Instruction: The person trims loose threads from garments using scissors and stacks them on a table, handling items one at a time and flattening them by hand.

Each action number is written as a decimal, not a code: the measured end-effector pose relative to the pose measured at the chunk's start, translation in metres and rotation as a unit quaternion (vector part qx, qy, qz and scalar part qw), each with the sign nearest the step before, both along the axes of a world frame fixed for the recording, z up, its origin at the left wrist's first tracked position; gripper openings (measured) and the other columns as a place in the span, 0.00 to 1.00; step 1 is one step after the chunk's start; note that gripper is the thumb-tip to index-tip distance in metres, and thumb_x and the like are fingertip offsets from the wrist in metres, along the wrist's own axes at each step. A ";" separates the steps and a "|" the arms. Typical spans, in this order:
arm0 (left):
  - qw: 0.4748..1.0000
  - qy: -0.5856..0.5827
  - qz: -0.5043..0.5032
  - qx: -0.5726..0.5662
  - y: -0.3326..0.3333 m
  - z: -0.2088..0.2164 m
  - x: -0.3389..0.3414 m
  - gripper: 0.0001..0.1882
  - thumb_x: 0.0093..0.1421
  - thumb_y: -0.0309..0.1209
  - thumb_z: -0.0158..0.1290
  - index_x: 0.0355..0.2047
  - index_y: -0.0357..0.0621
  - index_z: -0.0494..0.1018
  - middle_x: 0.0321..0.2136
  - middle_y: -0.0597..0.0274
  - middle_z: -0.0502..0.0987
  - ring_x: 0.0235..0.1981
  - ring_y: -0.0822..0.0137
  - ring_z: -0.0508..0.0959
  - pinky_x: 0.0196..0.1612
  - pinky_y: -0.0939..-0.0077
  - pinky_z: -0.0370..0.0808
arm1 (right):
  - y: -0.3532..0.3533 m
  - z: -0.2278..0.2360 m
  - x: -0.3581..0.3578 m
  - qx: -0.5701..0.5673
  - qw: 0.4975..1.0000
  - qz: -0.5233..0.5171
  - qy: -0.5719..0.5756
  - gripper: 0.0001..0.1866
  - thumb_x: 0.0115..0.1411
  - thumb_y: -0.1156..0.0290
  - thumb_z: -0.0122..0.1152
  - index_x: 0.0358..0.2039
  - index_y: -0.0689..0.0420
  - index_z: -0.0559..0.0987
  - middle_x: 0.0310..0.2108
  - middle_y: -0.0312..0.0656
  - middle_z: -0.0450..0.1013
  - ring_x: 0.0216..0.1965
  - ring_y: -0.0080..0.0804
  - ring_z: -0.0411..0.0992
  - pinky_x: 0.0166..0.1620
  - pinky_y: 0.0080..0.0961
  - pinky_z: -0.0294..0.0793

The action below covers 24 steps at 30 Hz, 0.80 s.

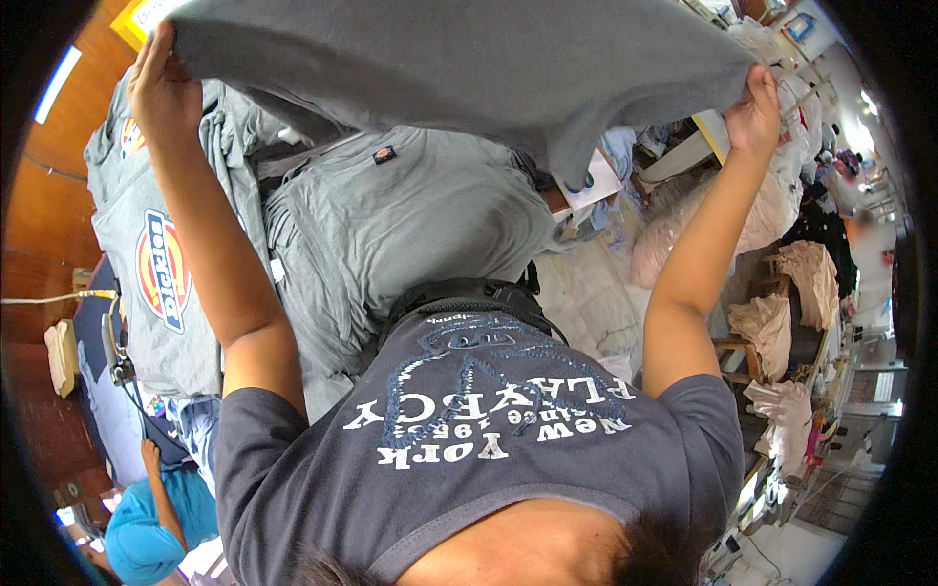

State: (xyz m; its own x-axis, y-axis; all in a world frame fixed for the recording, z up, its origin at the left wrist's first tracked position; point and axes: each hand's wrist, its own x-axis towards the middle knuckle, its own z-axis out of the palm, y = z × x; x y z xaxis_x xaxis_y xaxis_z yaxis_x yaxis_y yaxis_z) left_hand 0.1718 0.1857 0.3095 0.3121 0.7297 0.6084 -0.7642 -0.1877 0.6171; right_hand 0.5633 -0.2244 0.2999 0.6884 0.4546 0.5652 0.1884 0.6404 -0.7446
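Observation:
Raised and stretched wide between both arms is a dark grey garment [459,73], its top running out of view. My left hand [166,93] pinches its left end, and my right hand [754,115] grips the right end with the fingers closed on the cloth. The lower edge sags in the middle and hangs in a fold toward the right. Under it lies a pile of lighter grey T-shirts [410,210], the front one with a small dark label at the neck. Another grey T-shirt [122,244] with a large colourful print lies at the left.
Pale pink bundles in clear plastic [674,234] lie at the right. Beyond them, beige cloth pieces [772,337] hang over wooden racks. A co-worker in a blue top [161,523] is at the lower left. White paper [594,186] lies behind the pile.

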 end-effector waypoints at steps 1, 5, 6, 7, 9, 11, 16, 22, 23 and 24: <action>0.991 -0.019 -0.124 0.045 0.001 -0.004 -0.006 0.16 0.59 0.30 0.40 0.43 0.30 0.65 0.41 0.49 0.70 0.43 0.59 0.70 0.47 0.65 0.65 | -0.006 -0.004 -0.005 -0.002 1.000 -0.008 -0.018 0.12 0.53 0.66 0.56 0.35 0.58 0.71 0.34 0.36 0.71 0.35 0.25 0.69 0.40 0.20 0.66; 0.997 0.065 -0.011 -0.047 0.010 -0.018 0.026 0.13 0.54 0.28 0.48 0.38 0.33 0.69 0.36 0.56 0.73 0.39 0.67 0.72 0.45 0.74 0.66 | -0.020 -0.018 0.026 -0.113 0.992 -0.043 -0.038 0.13 0.53 0.65 0.55 0.35 0.59 0.71 0.33 0.36 0.71 0.35 0.26 0.69 0.40 0.24 0.66; 0.995 0.043 -0.060 -0.062 0.006 -0.016 0.030 0.11 0.54 0.28 0.49 0.36 0.35 0.70 0.34 0.58 0.74 0.36 0.68 0.73 0.42 0.75 0.68 | -0.023 -0.016 0.020 -0.104 0.994 -0.029 -0.007 0.13 0.52 0.65 0.56 0.35 0.59 0.71 0.33 0.35 0.71 0.35 0.26 0.69 0.40 0.23 0.66; 0.991 0.021 -0.108 -0.077 0.000 -0.014 0.031 0.10 0.53 0.28 0.50 0.34 0.36 0.71 0.32 0.59 0.74 0.34 0.68 0.74 0.39 0.76 0.69 | -0.026 -0.016 0.013 -0.094 0.995 -0.016 0.023 0.13 0.52 0.64 0.56 0.35 0.59 0.72 0.33 0.35 0.71 0.35 0.26 0.68 0.39 0.23 0.65; 0.982 0.034 -0.141 -0.122 0.010 -0.015 0.036 0.09 0.52 0.29 0.51 0.34 0.37 0.72 0.31 0.60 0.75 0.32 0.68 0.75 0.37 0.75 0.71 | -0.023 -0.015 0.001 -0.105 0.992 -0.018 0.065 0.14 0.51 0.64 0.57 0.34 0.59 0.72 0.32 0.35 0.72 0.34 0.26 0.68 0.39 0.23 0.65; 0.973 0.126 -0.139 -0.138 0.029 -0.024 0.046 0.11 0.51 0.30 0.53 0.34 0.38 0.71 0.31 0.60 0.75 0.30 0.68 0.75 0.35 0.73 0.72 | -0.012 -0.017 -0.005 -0.149 0.984 -0.044 0.090 0.14 0.50 0.64 0.59 0.33 0.58 0.73 0.32 0.35 0.72 0.34 0.26 0.68 0.39 0.23 0.66; 0.972 0.226 -0.006 -0.062 0.004 -0.043 0.078 0.11 0.52 0.33 0.52 0.32 0.39 0.73 0.30 0.62 0.75 0.29 0.70 0.74 0.32 0.82 0.68 | 0.019 -0.036 -0.023 -0.181 0.973 -0.034 0.137 0.10 0.50 0.64 0.58 0.30 0.55 0.74 0.30 0.34 0.72 0.28 0.23 0.70 0.31 0.20 0.69; 0.885 0.288 0.030 0.364 -0.213 -0.039 0.103 0.29 0.38 0.39 0.64 0.35 0.33 0.67 0.36 0.55 0.71 0.37 0.64 0.71 0.40 0.76 0.67 | 0.059 -0.027 -0.156 -0.166 0.965 0.191 0.065 0.07 0.54 0.69 0.53 0.31 0.58 0.69 0.26 0.35 0.70 0.25 0.23 0.72 0.29 0.20 0.76; 0.856 0.291 0.046 0.424 -0.230 -0.041 0.106 0.33 0.35 0.38 0.65 0.38 0.32 0.64 0.39 0.47 0.67 0.41 0.55 0.69 0.42 0.72 0.66 | 0.062 -0.025 -0.171 -0.166 0.963 0.201 0.074 0.07 0.55 0.70 0.51 0.31 0.59 0.69 0.28 0.35 0.70 0.27 0.22 0.71 0.30 0.19 0.76; 0.883 0.239 0.081 0.395 -0.242 -0.046 0.111 0.29 0.36 0.34 0.62 0.37 0.32 0.64 0.36 0.44 0.66 0.41 0.49 0.68 0.43 0.69 0.66 | 0.060 -0.026 -0.175 -0.156 0.971 0.177 0.033 0.08 0.55 0.71 0.51 0.34 0.61 0.69 0.31 0.36 0.69 0.30 0.22 0.70 0.34 0.21 0.74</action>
